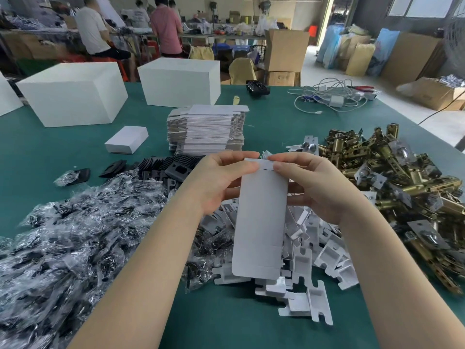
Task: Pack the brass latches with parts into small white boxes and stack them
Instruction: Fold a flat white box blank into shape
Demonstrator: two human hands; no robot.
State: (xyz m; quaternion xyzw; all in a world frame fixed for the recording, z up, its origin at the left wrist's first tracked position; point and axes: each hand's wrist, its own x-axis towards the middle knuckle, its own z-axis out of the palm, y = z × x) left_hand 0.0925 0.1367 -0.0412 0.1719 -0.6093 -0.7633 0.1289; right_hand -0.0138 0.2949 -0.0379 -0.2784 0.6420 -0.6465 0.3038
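I hold a small white box (260,217) upright in front of me above the green table (226,318). My left hand (221,180) grips its left side and my right hand (309,182) grips its right side, with both thumbs at the folded top flap. A heap of brass latches (402,192) lies at the right. White cardboard inserts (309,250) are piled under the box. Bagged black parts (75,235) spread across the left. A tall stack of flat white box blanks (206,129) stands behind my hands. One closed small white box (127,139) lies at the left.
Black plates (163,167) lie in a row behind the bags. Two large white cartons (73,91) (180,80) stand at the back of the table. White cables (329,96) lie at the back right. People work at benches behind, among brown cardboard cartons (285,50).
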